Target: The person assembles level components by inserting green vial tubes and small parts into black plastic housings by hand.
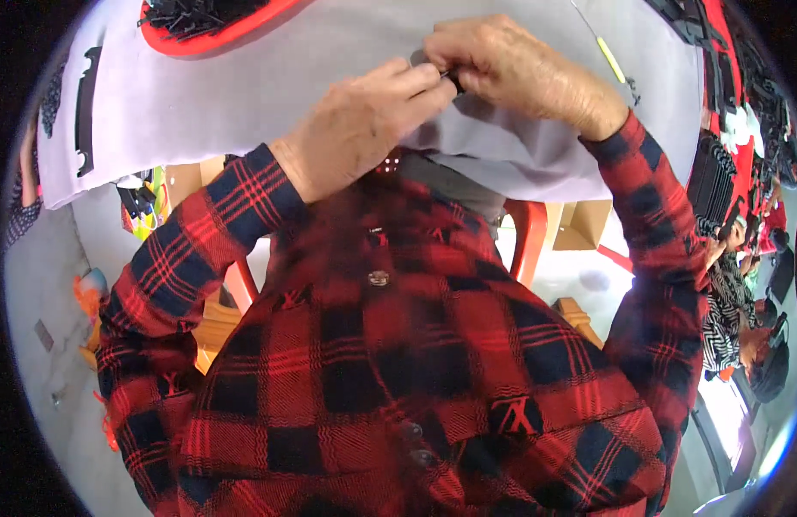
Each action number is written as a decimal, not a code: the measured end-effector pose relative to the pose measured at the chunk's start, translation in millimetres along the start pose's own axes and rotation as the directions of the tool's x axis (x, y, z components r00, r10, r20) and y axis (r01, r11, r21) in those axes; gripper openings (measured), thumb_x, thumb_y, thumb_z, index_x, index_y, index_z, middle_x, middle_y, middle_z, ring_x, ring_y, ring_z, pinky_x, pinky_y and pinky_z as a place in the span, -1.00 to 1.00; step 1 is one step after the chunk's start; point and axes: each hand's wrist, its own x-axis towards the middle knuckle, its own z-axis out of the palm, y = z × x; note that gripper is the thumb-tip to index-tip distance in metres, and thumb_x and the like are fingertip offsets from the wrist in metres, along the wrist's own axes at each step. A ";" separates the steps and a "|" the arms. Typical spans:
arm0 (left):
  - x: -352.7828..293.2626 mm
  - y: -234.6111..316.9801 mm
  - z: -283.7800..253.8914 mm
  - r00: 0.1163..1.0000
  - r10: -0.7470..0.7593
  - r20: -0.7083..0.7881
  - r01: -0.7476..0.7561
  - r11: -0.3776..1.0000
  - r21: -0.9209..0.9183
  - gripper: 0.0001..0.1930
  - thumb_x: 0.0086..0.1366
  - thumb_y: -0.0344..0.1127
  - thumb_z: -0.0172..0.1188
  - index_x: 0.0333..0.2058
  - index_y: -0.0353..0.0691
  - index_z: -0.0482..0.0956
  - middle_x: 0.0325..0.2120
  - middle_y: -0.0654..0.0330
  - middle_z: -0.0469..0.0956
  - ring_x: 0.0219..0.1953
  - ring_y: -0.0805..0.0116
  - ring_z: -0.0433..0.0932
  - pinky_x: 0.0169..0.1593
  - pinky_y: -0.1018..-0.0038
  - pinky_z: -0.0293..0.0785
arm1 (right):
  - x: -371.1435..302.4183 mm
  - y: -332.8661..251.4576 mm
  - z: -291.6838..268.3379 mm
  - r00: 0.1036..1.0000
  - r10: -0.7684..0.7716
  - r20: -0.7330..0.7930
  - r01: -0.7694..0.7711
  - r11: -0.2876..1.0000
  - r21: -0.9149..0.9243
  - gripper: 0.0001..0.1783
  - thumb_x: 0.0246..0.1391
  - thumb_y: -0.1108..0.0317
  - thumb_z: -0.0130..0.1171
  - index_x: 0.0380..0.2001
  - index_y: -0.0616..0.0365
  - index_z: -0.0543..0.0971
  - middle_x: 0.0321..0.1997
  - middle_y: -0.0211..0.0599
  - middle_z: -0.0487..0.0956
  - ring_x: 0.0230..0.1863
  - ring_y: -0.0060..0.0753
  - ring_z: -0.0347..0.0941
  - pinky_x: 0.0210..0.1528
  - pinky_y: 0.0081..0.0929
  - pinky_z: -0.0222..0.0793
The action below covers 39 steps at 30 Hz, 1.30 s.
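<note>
My left hand and my right hand meet over the pale cloth-covered table. Pinched between their fingertips is a small black part, mostly covered by the fingers, so its exact shape cannot be made out. The fingers of both hands are bent and closed around it. To the right of my right hand lies a thin metal tool with a yellow-green handle. Some small black bits rest beside its handle end.
A red basin heaped with black parts stands at the far left. A long black strip lies near the table's left edge. At the right, a red surface carries stacked black strips, with other people nearby. Cardboard boxes sit below the table.
</note>
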 end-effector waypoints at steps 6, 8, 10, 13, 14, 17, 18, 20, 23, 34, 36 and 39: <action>-0.5 3.5 0.0 0.999 -0.035 -0.010 0.036 0.997 0.063 -0.53 0.12 -0.48 0.11 0.07 -0.17 0.51 -0.16 0.21 0.51 -0.15 0.18 0.51 -0.13 0.36 0.58 | -2.0 -4.4 -3.5 0.998 0.035 0.043 -0.037 0.998 0.051 -0.79 -0.15 0.62 0.09 -0.35 0.27 0.41 -0.41 -0.10 0.43 -0.33 0.07 0.38 -0.29 -0.18 0.33; 0.2 1.4 -0.5 1.000 -0.012 0.003 0.012 0.999 0.036 -0.54 0.12 -0.49 0.11 0.06 -0.19 0.51 -0.17 0.20 0.50 -0.15 0.18 0.52 -0.14 0.36 0.58 | -2.2 -4.9 -3.1 0.996 0.068 0.062 -0.071 0.996 0.062 -0.80 -0.15 0.62 0.09 -0.36 0.28 0.40 -0.41 -0.09 0.42 -0.33 0.07 0.37 -0.29 -0.19 0.33; -0.4 3.2 -0.5 1.000 -0.005 -0.013 0.005 0.999 0.045 -0.55 0.12 -0.49 0.11 0.04 -0.18 0.51 -0.19 0.20 0.50 -0.16 0.18 0.51 -0.15 0.35 0.58 | -2.9 -5.3 -5.6 0.993 0.095 0.075 -0.100 0.993 0.066 -0.80 -0.16 0.63 0.10 -0.37 0.29 0.40 -0.41 -0.08 0.41 -0.34 0.07 0.36 -0.29 -0.20 0.33; -2.1 5.6 -0.5 0.999 -0.010 -0.034 0.011 0.998 0.056 -0.57 0.13 -0.49 0.11 0.02 -0.18 0.52 -0.22 0.21 0.49 -0.18 0.19 0.51 -0.18 0.35 0.57 | -3.4 -6.0 -11.7 0.999 -0.004 0.041 0.008 0.994 -0.105 -0.80 -0.07 0.60 0.15 -0.30 0.24 0.49 -0.39 -0.18 0.50 -0.37 -0.16 0.43 -0.26 -0.33 0.39; -3.1 6.2 0.0 0.999 -0.018 -0.040 0.020 0.998 0.059 -0.59 0.13 -0.48 0.11 0.01 -0.18 0.52 -0.24 0.21 0.48 -0.19 0.19 0.51 -0.20 0.35 0.57 | -4.8 -9.4 -15.7 0.998 0.047 0.035 -0.047 0.999 -0.005 -0.85 -0.08 0.59 0.11 -0.36 0.26 0.49 -0.41 -0.12 0.49 -0.34 -0.05 0.44 -0.24 -0.26 0.37; -3.1 6.7 1.4 0.999 -0.022 -0.047 0.027 0.995 0.094 -0.61 0.14 -0.47 0.11 -0.01 -0.18 0.52 -0.27 0.23 0.46 -0.20 0.20 0.51 -0.23 0.35 0.56 | -6.3 -18.8 -24.3 0.993 0.117 0.027 -0.119 0.990 0.075 -0.90 -0.09 0.57 0.08 -0.42 0.29 0.50 -0.42 -0.04 0.50 -0.30 0.06 0.47 -0.22 -0.19 0.36; -2.3 6.9 0.7 0.999 -0.023 -0.045 0.027 0.995 0.095 -0.61 0.14 -0.47 0.11 -0.01 -0.18 0.52 -0.27 0.23 0.46 -0.20 0.20 0.51 -0.23 0.35 0.56 | -6.5 -18.8 -25.4 0.991 0.132 0.022 -0.133 0.990 0.053 -0.90 -0.09 0.57 0.08 -0.41 0.30 0.51 -0.42 -0.03 0.52 -0.29 0.07 0.48 -0.22 -0.19 0.37; -0.9 7.7 -1.0 0.998 -0.037 -0.051 0.041 0.997 0.067 -0.63 0.15 -0.46 0.11 -0.03 -0.16 0.53 -0.27 0.22 0.45 -0.20 0.21 0.51 -0.23 0.35 0.56 | -7.0 -17.2 -25.6 0.988 0.149 0.030 -0.151 0.987 0.055 -0.89 -0.11 0.57 0.09 -0.41 0.29 0.52 -0.43 -0.03 0.52 -0.30 0.07 0.48 -0.22 -0.19 0.37; 0.2 7.3 -0.5 0.997 -0.036 -0.070 0.041 0.996 0.080 -0.65 0.14 -0.47 0.11 -0.05 -0.15 0.53 -0.28 0.22 0.45 -0.21 0.21 0.51 -0.23 0.34 0.56 | -9.1 -13.9 -26.8 0.983 0.182 0.023 -0.183 0.981 0.065 -0.90 -0.08 0.56 0.11 -0.41 0.28 0.52 -0.44 -0.05 0.52 -0.35 -0.01 0.48 -0.27 -0.22 0.38; -7.5 21.6 -14.6 0.976 -0.178 -0.124 0.164 0.980 -0.117 -0.55 0.07 -0.51 0.30 -0.02 -0.26 0.44 -0.18 -0.01 0.50 -0.19 -0.10 0.54 -0.16 0.19 0.52 | -109.2 41.2 -51.3 0.596 0.553 -0.582 -0.476 0.827 0.299 -0.78 0.06 0.52 0.20 -0.17 0.14 0.59 -0.33 -0.31 0.61 -0.33 -0.47 0.50 -0.18 -0.50 0.43; -7.3 26.7 -13.4 0.963 -0.235 -0.131 0.216 0.966 -0.144 -0.54 0.07 -0.49 0.30 -0.01 -0.29 0.42 -0.19 -0.04 0.50 -0.17 -0.12 0.53 -0.13 0.17 0.50 | -122.3 50.3 -52.2 0.449 0.501 -0.740 -0.626 0.767 0.140 -0.81 0.03 0.44 0.17 -0.25 0.19 0.62 -0.35 -0.20 0.65 -0.33 -0.24 0.59 -0.22 -0.31 0.50; -3.8 31.1 -5.1 0.937 -0.326 -0.128 0.310 0.941 -0.133 -0.45 0.06 -0.50 0.31 0.07 -0.35 0.38 -0.17 -0.09 0.51 -0.14 -0.15 0.53 -0.07 0.14 0.48 | -127.9 59.4 -50.3 0.482 0.579 -0.658 -0.737 0.674 0.054 -0.73 0.07 0.36 0.24 -0.13 0.14 0.64 -0.26 -0.27 0.69 -0.29 -0.41 0.61 -0.16 -0.41 0.52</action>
